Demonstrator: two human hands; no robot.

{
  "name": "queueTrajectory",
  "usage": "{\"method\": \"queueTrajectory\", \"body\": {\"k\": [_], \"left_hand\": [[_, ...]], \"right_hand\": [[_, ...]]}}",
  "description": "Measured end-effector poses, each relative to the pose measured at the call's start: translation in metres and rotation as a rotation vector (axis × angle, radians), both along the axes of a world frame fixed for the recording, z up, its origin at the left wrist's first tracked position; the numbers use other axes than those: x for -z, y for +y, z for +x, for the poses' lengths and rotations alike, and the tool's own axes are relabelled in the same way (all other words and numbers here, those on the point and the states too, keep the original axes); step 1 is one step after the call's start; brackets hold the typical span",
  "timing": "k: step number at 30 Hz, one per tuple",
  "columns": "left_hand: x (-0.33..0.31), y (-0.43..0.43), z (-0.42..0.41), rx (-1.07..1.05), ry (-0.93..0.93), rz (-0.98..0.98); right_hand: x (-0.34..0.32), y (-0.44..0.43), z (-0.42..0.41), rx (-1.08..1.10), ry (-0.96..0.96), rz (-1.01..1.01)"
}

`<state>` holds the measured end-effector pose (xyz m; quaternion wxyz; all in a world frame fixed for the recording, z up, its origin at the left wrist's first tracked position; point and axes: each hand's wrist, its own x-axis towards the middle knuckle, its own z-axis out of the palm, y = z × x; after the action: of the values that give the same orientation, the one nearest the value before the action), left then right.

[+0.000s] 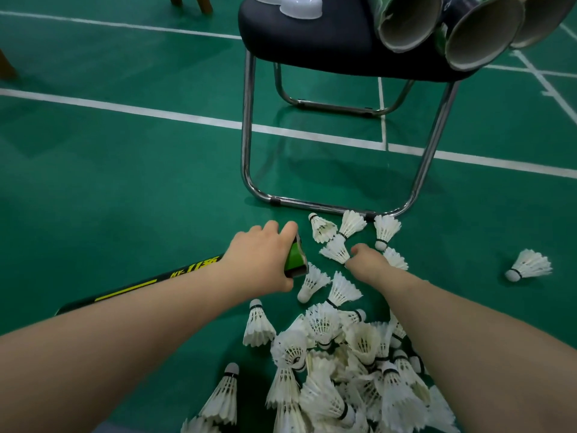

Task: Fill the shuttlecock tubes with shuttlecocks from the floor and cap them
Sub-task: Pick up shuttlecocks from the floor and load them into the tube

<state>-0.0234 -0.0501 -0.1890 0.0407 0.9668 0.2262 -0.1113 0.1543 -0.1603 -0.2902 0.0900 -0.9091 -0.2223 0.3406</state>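
Observation:
A black and green shuttlecock tube [137,285] with yellow print lies on the green floor. My left hand [259,257] grips it near its open mouth. Just right of that mouth, my right hand [370,264] pinches a white shuttlecock [335,250] by its cork end. Several white shuttlecocks lie in a heap [343,370] under my right forearm. More lie loose by the chair's foot, and one shuttlecock [527,265] sits alone at the right. Three open tubes [409,23] lie on the chair seat, with white caps [299,6] beside them.
A black padded chair [312,35] on chrome legs [248,120] stands straight ahead, its floor bar just beyond the shuttlecocks. White court lines cross the green floor. Wooden furniture legs [203,3] show at the top left.

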Motion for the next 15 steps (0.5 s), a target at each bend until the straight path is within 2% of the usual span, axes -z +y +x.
{"method": "queueTrajectory", "body": {"k": [2, 6, 11, 15], "left_hand": [[0.003, 0.002, 0.007, -0.007, 0.004, 0.002], [0.011, 0.009, 0.022, -0.018, -0.005, 0.01], [0.026, 0.011, 0.031, -0.01, -0.003, -0.02], [0.035, 0.018, 0.027, -0.036, 0.019, -0.029]], "right_hand": [[0.008, 0.007, 0.001, -0.071, -0.07, 0.009], [0.026, 0.02, 0.001, -0.359, -0.339, -0.026], [0.044, 0.041, 0.004, -0.617, -0.498, -0.052], [0.055, 0.042, 0.01, -0.608, -0.539, -0.025]]}}
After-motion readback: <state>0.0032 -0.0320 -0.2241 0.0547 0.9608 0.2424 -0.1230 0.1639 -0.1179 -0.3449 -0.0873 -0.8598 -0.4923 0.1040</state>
